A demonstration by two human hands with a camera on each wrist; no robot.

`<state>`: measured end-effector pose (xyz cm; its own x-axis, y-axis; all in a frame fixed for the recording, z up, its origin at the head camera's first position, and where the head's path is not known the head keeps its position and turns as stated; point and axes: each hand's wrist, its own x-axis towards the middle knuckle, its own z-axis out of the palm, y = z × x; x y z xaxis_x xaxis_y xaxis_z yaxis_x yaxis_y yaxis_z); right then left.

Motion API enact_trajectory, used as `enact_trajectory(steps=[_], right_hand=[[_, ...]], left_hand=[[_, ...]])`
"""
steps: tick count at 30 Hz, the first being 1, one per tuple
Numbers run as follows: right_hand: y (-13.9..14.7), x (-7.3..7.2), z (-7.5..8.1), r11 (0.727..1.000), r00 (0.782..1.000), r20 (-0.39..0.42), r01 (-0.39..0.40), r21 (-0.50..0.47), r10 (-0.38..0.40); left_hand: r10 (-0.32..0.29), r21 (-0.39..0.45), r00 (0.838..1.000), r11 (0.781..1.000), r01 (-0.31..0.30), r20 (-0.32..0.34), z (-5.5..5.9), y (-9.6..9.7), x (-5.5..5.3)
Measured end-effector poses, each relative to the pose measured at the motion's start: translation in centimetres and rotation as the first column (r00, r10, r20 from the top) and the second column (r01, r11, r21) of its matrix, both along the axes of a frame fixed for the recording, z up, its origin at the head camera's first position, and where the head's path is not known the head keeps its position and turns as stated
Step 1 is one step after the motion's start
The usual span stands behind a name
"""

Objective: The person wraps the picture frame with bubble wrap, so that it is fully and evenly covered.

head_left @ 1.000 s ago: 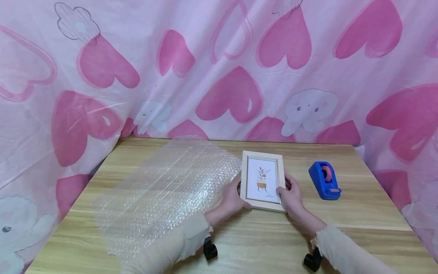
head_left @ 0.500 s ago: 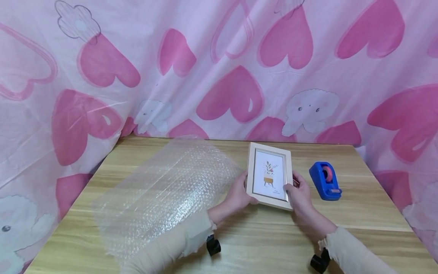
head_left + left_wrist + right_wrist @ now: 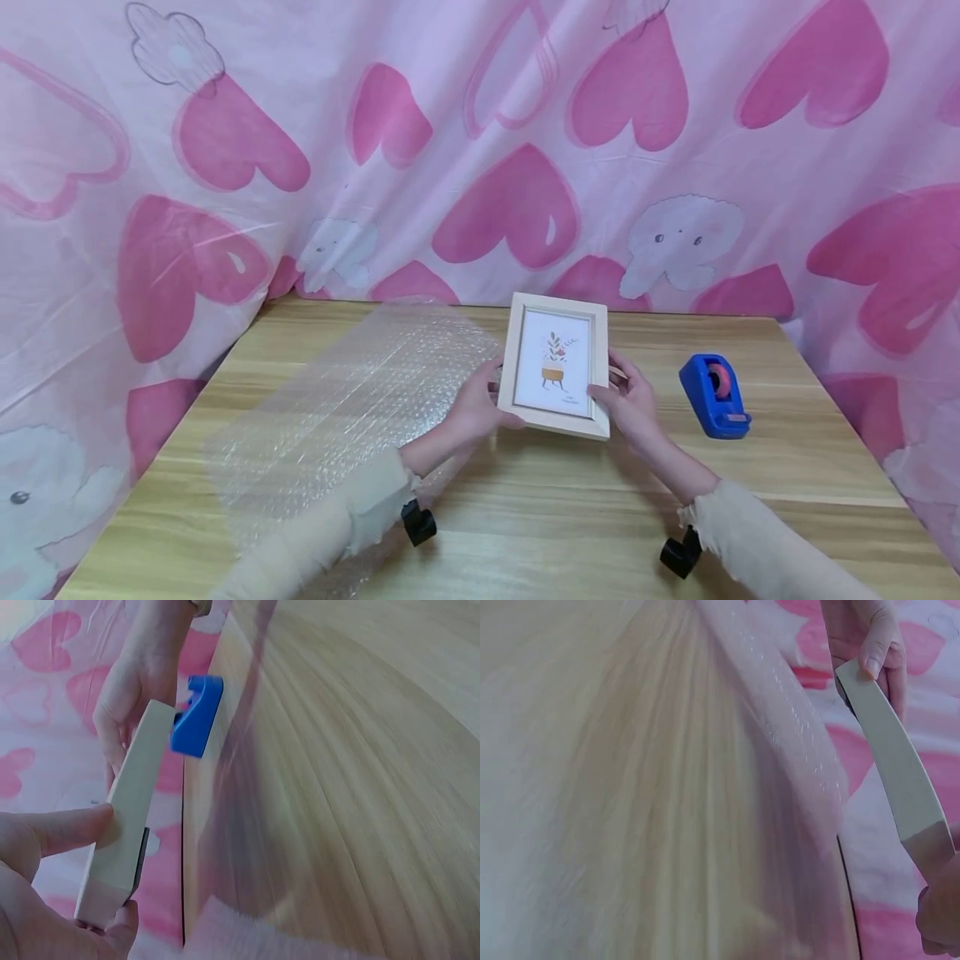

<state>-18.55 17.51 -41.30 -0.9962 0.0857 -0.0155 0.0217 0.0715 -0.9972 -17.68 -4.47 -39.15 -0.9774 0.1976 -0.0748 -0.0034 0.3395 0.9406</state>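
Rectangular pale-wood picture frame (image 3: 555,364), gripped by left hand (image 3: 477,402) and right hand (image 3: 628,402) above the wood-grain desk (image 3: 825,475), hiding part of its far edge, has shifted left, closer to the transparent bubble-wrap sheet (image 3: 345,425).

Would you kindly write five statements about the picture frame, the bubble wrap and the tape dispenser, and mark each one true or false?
1. The left hand and the right hand both hold the picture frame. True.
2. The bubble wrap lies on the table. True.
3. The bubble wrap is wound around the picture frame. False: the picture frame is unwrapped.
4. The tape dispenser is blue. True.
5. The picture frame lies flat on the table. False: it is held up off it.
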Motion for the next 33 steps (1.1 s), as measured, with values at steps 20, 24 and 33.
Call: enact_trajectory(steps=[20,24,33], right_hand=[[-8.1,0.6,0.4,0.944,0.972,-0.045,-0.234,-0.235,0.230],[-10.1,0.7,0.2,0.920,0.967,-0.041,-0.250,-0.300,0.250],[-14.1,1.1,-0.8,0.901,0.952,-0.009,-0.294,-0.318,0.307]], left_hand=[[0.032,-0.018,0.994,0.999,-0.030,0.104,0.7,-11.0,2.1],[0.019,-0.040,0.995,0.999,-0.015,0.101,1.0,-13.3,2.4],[-0.013,-0.100,0.996,0.995,0.021,0.087,1.2,-17.8,3.0]])
